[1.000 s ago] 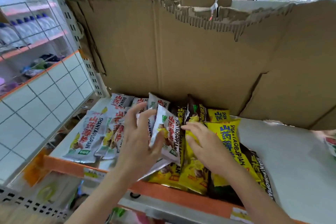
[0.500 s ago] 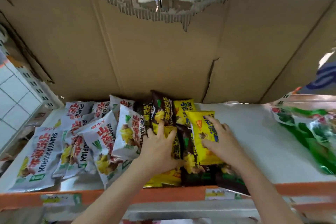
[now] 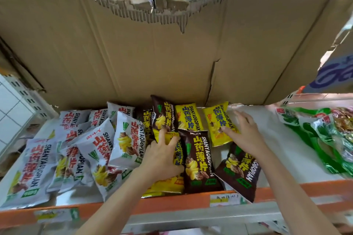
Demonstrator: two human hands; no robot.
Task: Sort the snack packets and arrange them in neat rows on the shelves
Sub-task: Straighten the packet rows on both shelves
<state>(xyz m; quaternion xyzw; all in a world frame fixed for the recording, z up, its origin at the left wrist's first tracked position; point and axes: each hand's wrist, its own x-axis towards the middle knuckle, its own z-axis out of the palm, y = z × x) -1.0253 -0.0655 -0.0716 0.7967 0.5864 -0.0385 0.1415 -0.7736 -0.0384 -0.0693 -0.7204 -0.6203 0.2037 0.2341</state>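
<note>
Moved since half a second ago: right hand [image 3: 246,135] shifted right with a yellow packet [image 3: 219,122], now lying apart from the second yellow one [image 3: 188,116] rather than stacked against it; a brown packet [image 3: 198,160] now exposed lower centre. Left hand [image 3: 162,156], centre of frame, grip closed around the lower end of an upright brown packet [image 3: 162,112], fingers curled over its front, thumb side hidden. Right hand spread flat, fingers apart, palm down, pressing the right edge of the yellow packet at centre right; not clamped, only resting on it. All packets lying on the white shelf [image 3: 277,149] with its orange front rail [image 3: 286,189], below a torn cardboard sheet [image 3: 133,53] filling the upper frame. Counted: roughly eight white packets [image 3: 28,170] overlapping in a loose heap at lower left, exact number unclear where they cover one another; three brown packets clearly seen, the third [image 3: 240,171] tilted at lower right over the rail, with another dark one partly hidden behind; two yellow ones at the back plus more yellow [image 3: 166,185] under the left wrist. Green bags [image 3: 324,139] piled at the right edge, well apart from the rest. Price label [image 3: 225,199] on the rail below the brown packets.
</note>
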